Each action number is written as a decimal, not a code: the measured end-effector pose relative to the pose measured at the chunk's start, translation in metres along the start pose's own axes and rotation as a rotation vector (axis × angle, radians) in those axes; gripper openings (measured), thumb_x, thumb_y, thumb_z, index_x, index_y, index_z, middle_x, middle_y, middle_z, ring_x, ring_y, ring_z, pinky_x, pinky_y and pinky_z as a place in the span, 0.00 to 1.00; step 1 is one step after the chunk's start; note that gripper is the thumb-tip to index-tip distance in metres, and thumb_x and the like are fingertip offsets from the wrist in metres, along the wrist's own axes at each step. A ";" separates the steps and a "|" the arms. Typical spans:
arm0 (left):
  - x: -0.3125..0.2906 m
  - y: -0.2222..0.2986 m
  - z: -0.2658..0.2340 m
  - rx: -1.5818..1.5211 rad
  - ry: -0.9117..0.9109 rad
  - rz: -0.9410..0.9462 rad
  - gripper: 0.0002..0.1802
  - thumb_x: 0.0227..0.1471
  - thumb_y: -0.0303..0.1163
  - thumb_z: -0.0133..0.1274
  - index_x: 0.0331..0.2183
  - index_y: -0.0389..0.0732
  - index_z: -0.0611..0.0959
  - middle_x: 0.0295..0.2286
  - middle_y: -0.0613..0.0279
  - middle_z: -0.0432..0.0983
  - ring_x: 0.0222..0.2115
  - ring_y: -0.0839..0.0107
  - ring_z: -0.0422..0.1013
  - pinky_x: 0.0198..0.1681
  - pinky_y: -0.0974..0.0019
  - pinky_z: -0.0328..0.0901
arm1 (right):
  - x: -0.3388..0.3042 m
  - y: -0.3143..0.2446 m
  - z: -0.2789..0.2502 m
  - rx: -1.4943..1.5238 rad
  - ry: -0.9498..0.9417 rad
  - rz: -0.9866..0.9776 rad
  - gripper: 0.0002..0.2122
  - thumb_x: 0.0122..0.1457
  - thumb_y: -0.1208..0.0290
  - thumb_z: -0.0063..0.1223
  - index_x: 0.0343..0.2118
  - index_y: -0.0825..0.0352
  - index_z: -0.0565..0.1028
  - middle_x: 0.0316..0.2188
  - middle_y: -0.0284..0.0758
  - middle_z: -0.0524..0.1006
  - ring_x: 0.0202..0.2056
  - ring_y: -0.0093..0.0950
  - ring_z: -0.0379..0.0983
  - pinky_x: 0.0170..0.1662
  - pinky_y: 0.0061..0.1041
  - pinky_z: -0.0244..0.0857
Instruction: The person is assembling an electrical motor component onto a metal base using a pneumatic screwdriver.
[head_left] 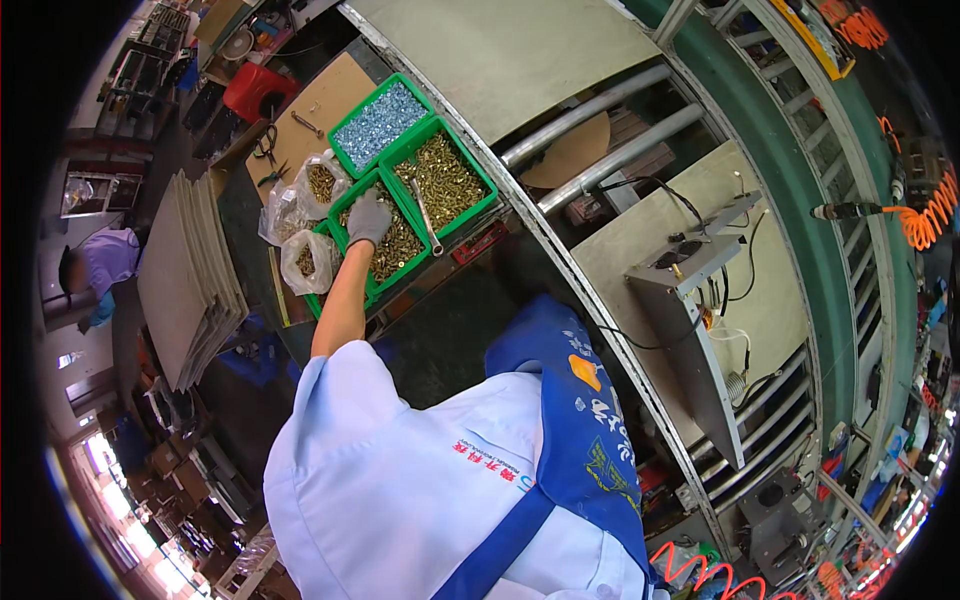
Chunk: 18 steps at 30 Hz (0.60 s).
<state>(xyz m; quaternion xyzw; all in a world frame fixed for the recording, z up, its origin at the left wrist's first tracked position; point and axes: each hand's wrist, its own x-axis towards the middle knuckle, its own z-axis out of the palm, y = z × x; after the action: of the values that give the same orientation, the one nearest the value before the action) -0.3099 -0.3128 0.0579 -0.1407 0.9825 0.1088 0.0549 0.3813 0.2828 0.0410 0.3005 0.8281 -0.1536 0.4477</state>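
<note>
My left hand (pixel 369 219), in a grey glove, reaches into a green bin (pixel 372 292) of brass-coloured screws (pixel 398 245). Its fingertips are down among the screws, so their grip is hidden. Beside it, another green bin (pixel 490 192) holds more brass-coloured screws (pixel 440 175). A wrench (pixel 426 215) lies across the edge between these bins. Farther back, a third green bin (pixel 337 150) is filled with small silvery-blue parts (pixel 378 125). Clear plastic bags (pixel 308 258) of small metal parts stand left of the bins. My right hand is out of view.
Scissors (pixel 266 145) and pliers (pixel 272 176) lie on a brown board (pixel 335 88). Grey panels (pixel 190 285) stand stacked at the left. On my right, a roller conveyor (pixel 620 150) carries a board with a wired grey metal casing (pixel 690 350). A person (pixel 108 255) is at the far left.
</note>
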 end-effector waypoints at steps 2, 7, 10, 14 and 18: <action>-0.025 -0.019 0.008 -0.086 -0.220 0.107 0.29 0.53 0.40 0.54 0.56 0.46 0.75 0.50 0.37 0.72 0.51 0.42 0.70 0.55 0.46 0.66 | 0.001 -0.004 -0.008 0.029 0.016 0.020 0.19 0.60 0.65 0.48 0.48 0.74 0.71 0.43 0.52 0.78 0.48 0.47 0.74 0.49 0.37 0.67; -0.069 0.000 0.016 -0.178 -0.306 0.082 0.35 0.49 0.40 0.60 0.58 0.45 0.72 0.57 0.39 0.64 0.55 0.42 0.66 0.59 0.48 0.64 | 0.013 -0.002 -0.020 0.095 0.065 0.059 0.19 0.57 0.62 0.54 0.45 0.73 0.72 0.40 0.52 0.78 0.46 0.51 0.74 0.47 0.40 0.68; -0.075 -0.007 0.020 -0.194 -0.253 0.088 0.33 0.48 0.38 0.60 0.56 0.43 0.73 0.52 0.38 0.68 0.53 0.42 0.68 0.56 0.49 0.65 | 0.024 -0.004 -0.029 0.146 0.104 0.072 0.20 0.55 0.59 0.57 0.43 0.72 0.72 0.38 0.52 0.78 0.44 0.53 0.75 0.45 0.42 0.68; -0.083 -0.003 0.022 -0.059 -0.244 -0.025 0.27 0.50 0.37 0.58 0.53 0.45 0.75 0.55 0.38 0.64 0.50 0.41 0.71 0.54 0.48 0.67 | 0.036 -0.017 -0.040 0.240 0.171 0.107 0.21 0.53 0.57 0.61 0.40 0.71 0.72 0.35 0.53 0.79 0.42 0.55 0.75 0.43 0.44 0.68; -0.062 0.007 0.042 -0.048 -0.164 0.090 0.25 0.48 0.36 0.57 0.49 0.43 0.80 0.47 0.38 0.72 0.46 0.42 0.73 0.51 0.47 0.69 | 0.035 -0.048 -0.042 0.419 0.266 0.080 0.20 0.53 0.58 0.61 0.41 0.68 0.71 0.35 0.57 0.77 0.44 0.59 0.72 0.43 0.47 0.67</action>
<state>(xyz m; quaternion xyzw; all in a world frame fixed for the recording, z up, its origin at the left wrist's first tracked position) -0.2491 -0.2802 0.0275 -0.0884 0.9771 0.1457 0.1271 0.3089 0.2809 0.0345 0.4366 0.8173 -0.2631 0.2686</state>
